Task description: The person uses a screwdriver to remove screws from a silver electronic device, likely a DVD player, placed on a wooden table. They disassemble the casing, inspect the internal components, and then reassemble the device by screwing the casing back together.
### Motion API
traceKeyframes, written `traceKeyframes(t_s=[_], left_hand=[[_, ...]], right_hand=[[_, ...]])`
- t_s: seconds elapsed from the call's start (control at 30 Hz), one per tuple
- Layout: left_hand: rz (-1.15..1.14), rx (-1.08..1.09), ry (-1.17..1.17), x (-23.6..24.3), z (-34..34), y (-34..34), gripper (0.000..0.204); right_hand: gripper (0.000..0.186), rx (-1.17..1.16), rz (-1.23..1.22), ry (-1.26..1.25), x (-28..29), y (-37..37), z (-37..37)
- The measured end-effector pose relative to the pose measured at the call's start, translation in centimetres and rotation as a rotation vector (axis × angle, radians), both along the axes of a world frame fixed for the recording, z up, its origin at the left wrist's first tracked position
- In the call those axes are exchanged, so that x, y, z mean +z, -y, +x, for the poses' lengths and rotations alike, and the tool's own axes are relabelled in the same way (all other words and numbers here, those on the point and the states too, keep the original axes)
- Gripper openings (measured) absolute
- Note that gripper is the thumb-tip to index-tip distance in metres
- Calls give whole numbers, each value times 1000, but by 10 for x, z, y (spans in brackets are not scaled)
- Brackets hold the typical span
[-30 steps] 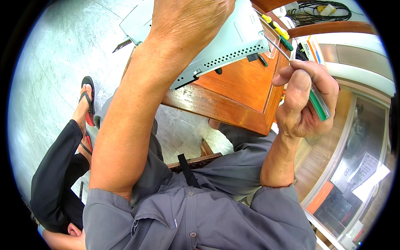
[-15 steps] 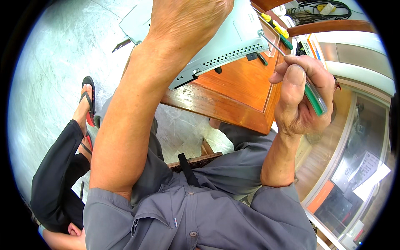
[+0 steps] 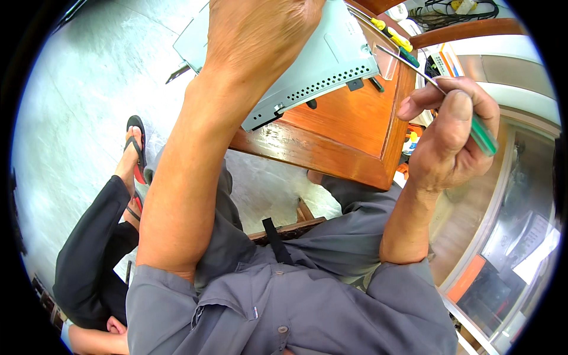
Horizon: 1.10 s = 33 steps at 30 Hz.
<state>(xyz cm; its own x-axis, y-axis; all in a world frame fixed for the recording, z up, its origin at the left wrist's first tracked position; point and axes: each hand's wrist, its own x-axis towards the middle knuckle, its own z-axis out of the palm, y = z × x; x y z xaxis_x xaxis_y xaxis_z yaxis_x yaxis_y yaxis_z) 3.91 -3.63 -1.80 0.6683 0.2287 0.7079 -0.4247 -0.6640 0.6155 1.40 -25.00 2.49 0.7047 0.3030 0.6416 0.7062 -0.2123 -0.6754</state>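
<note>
A pale metal device case (image 3: 322,59) with a row of round holes along its near edge sits tilted at the table's left part. My left hand (image 3: 260,35) lies over the case at the top edge of the view; its fingers are out of sight. My right hand (image 3: 452,133) is closed round the green handle of a screwdriver (image 3: 421,74). The long thin shaft points up and left, and its tip appears just off the right corner of the case.
Under the case is a brown wooden table (image 3: 331,139). Yellow and green-handled tools (image 3: 402,41) lie beyond the case, near coiled black cable (image 3: 455,15). At left sits another person in black trousers (image 3: 89,254). A glass-fronted cabinet (image 3: 509,236) stands at right.
My right hand has drawn the screwdriver to the right, and its tip has come away from the case corner. My left hand stays over the case. The view has shifted slightly.
</note>
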Motion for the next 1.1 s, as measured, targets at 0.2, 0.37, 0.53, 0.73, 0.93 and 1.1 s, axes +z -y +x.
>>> traceKeyframes(t_s=[0.2,0.37,0.53,0.73,0.93,1.1], left_hand=[[-91,-148,28,8,-8,-8,21],[-65,-151,69,10,-11,-10,22],[-172,-211,81,4,-13,-4,18],[-217,-164,132,-2,-17,-8,16],[-151,-140,125,4,-22,-11,17],[-233,-210,228,-5,-15,-11,17]], right_hand=[[29,90,126,-197,3,9,5],[30,118,139,-189,10,6,-2],[29,205,166,-196,10,14,0],[29,245,103,-203,14,11,-5],[29,274,119,-257,16,4,-16],[29,284,142,-277,14,-1,-21]])
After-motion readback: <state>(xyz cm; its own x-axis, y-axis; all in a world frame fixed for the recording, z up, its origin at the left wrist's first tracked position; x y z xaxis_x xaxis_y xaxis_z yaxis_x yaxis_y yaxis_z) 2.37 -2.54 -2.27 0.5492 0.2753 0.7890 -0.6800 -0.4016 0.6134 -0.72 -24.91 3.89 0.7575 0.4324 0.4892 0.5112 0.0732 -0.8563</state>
